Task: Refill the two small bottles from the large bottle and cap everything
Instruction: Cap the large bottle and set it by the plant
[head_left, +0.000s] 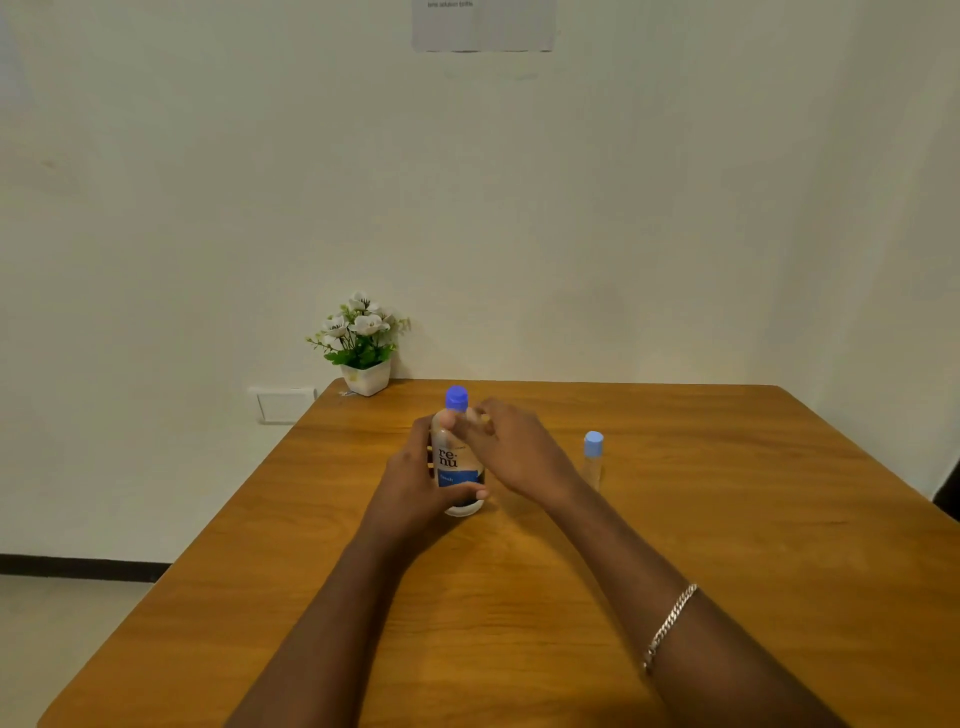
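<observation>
Now left hand (410, 483) fingers hug the big bottle (451, 460), right hand (514, 448) fingers curl loose nearby, so rough twisting could spill it.

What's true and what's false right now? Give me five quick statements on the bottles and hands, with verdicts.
1. The large bottle has its blue cap on. True.
2. The left hand grips the large bottle's body. True.
3. The small bottle lies on its side. False: it stands upright, capped.
4. The right hand holds the small bottle. False: it is by the large bottle's neck, apart from the small one.
5. The flower pot stands at the table's near edge. False: it stands at the far left corner.
</observation>
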